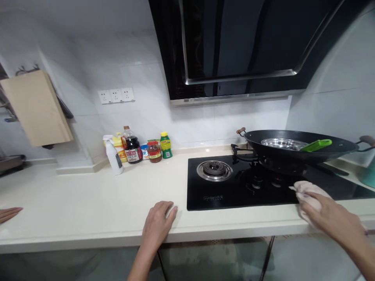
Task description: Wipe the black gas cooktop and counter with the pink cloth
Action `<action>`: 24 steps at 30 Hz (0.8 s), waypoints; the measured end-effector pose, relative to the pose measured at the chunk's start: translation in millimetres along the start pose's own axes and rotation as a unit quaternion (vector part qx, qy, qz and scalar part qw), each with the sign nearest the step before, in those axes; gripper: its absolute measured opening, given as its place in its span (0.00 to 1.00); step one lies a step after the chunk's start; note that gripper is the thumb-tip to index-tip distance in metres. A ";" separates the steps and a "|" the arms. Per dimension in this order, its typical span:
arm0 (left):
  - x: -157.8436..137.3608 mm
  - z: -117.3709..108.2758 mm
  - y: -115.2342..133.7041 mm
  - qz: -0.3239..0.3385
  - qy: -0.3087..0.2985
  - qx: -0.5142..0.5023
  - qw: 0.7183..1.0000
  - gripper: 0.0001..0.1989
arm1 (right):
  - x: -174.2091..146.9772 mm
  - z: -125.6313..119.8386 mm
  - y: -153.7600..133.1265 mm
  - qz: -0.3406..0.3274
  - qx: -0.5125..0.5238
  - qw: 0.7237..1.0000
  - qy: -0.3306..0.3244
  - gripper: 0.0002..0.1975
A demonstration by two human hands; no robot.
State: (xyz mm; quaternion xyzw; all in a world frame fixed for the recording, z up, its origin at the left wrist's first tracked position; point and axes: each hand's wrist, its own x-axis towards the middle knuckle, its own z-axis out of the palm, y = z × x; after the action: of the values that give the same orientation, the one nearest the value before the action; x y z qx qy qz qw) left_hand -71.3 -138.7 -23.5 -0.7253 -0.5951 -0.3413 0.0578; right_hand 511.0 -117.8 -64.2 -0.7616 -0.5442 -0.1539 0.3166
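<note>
My right hand (328, 210) grips a crumpled white cloth (312, 191) at the front edge of the black glass gas stove (234, 197). The cloth touches the stove's front right part and hangs toward the counter edge. Resting on the white countertop (88, 207), left of the stove, is my left hand (159, 220); its fingers are loosely curved, the thumb stands apart, and nothing shows in it. Behind my right hand a large black wok (322, 156) sits over the right burner, holding a shiny metal dish (283, 144) and a green-handled utensil (318, 145).
A white spray bottle (113, 156), a dark sauce bottle (132, 146), a red-brown jar (154, 152) and a green bottle (165, 146) stand by the wall. A range hood (234, 43) overhangs the stove. Another person's hand (9, 214) lies at the far left.
</note>
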 end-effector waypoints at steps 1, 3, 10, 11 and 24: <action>-0.1 0.3 0.1 0.000 -0.001 0.002 1.000 0.16 | -8.9 -0.4 -18.2 -0.002 0.004 1.000 -0.026 0.33; -0.3 0.6 0.4 -0.001 -0.004 0.004 1.000 0.16 | -30.8 -2.5 -62.2 -0.040 0.025 0.997 -0.054 0.32; -0.5 -2.5 4.5 -0.009 -0.017 -0.011 1.000 0.17 | -106.4 -14.2 -230.3 -0.210 0.070 0.974 -0.039 0.21; -0.5 -3.0 4.7 -0.010 -0.017 -0.016 1.000 0.17 | -113.0 -16.2 -249.6 -0.229 0.093 0.968 -0.046 0.21; 4.1 -10.9 -7.0 -0.086 0.002 -0.223 0.971 0.22 | -149.7 -25.8 -395.0 -0.304 0.276 0.870 -0.272 0.34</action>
State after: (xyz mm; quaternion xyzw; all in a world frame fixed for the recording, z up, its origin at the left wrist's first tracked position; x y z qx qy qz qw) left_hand -82.1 -138.7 -15.1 -0.6656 -0.5639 -0.4701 -0.1338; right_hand 94.0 -162.2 -7.2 -0.4514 -0.8339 0.1270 0.2911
